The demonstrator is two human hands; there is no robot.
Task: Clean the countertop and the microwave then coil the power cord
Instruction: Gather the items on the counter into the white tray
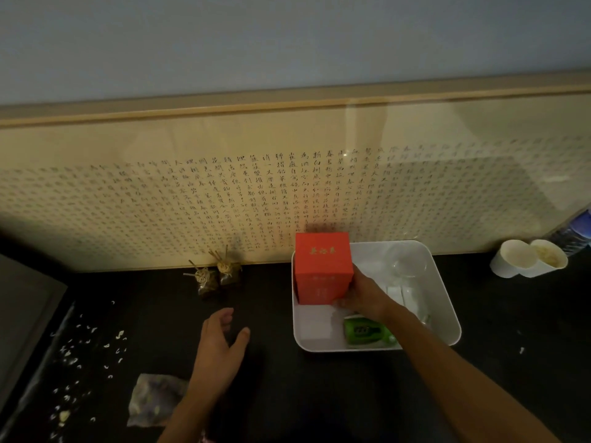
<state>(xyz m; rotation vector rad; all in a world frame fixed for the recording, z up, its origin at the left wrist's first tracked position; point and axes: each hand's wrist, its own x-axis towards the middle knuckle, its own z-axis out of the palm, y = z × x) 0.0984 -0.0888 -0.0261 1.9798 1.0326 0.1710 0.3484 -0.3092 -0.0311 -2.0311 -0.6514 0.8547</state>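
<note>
My right hand [363, 294] grips the lower right side of an orange-red box [323, 266] that stands upright in the back left corner of a white tray [446, 314]. My left hand [220, 340] hovers with relaxed fingers over the dark countertop [287, 378], holding nothing. White crumbs [86, 350] are scattered over the countertop's left part. A crumpled cloth or wrapper [153, 399] lies near the front edge, left of my left forearm. A dark slab [25, 314] at the far left may be the microwave; I cannot tell. No power cord shows.
The tray also holds a green item [367, 332], a clear glass [407, 263] and white packets [403, 295]. Two small tied bundles [216, 274] sit by the framed calligraphy panel [287, 193]. Two white paper cups [527, 259] and a plastic bottle [572, 231] stand at the far right.
</note>
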